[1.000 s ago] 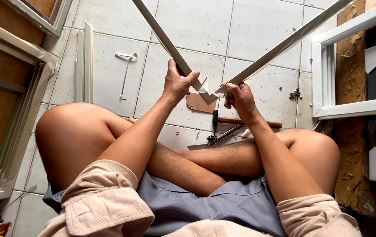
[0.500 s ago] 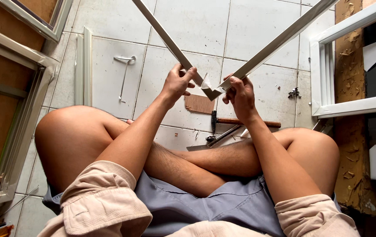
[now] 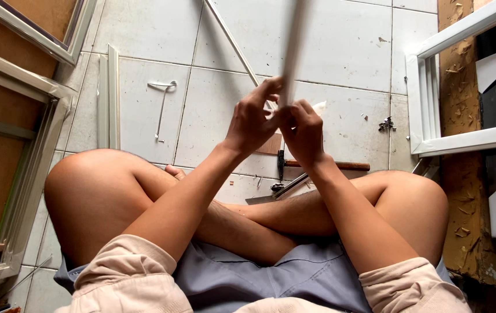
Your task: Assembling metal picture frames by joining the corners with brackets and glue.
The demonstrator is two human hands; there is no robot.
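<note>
**Both hands on the profile joint**

White floor tiles [image 3: 340, 52] fill the frame; you sit cross-legged at centre; your left hand [image 3: 252, 120] and right hand [image 3: 303, 134] touch, both closed around a pale metal strip [image 3: 293, 49] rising to the top edge; hammer [image 3: 323, 165] lies just behind your hands.

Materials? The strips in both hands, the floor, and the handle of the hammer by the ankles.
Strips: pale, thin, straight-edged profiles, likely painted aluminium; blurred, so not certain. Left hand and right hand grip them. Floor: glazed white ceramic tile, grout lines visible. Hammer handle: brown, probably wood.
</note>
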